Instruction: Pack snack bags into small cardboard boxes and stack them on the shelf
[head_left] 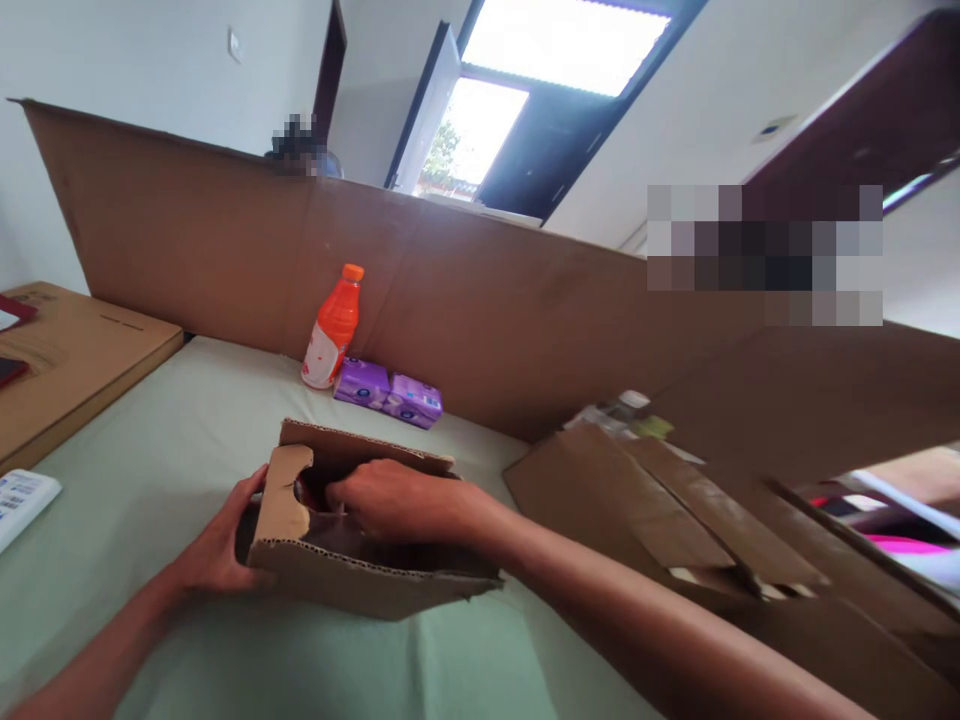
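Box (352, 583) on table (172, 660), left hand (221, 545) gripping left end; right hand (379, 500) inside, fingers curled, can't tell if w/ obj.

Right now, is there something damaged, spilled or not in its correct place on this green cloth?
The small open box looks roughly cut: its top edges are ragged, especially at the near right corner, and its left end has an uneven notch. I see no spill.

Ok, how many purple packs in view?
2: left pack beside the orange bottle, right pack next to the left one. Any deep in the open box would be hidden.
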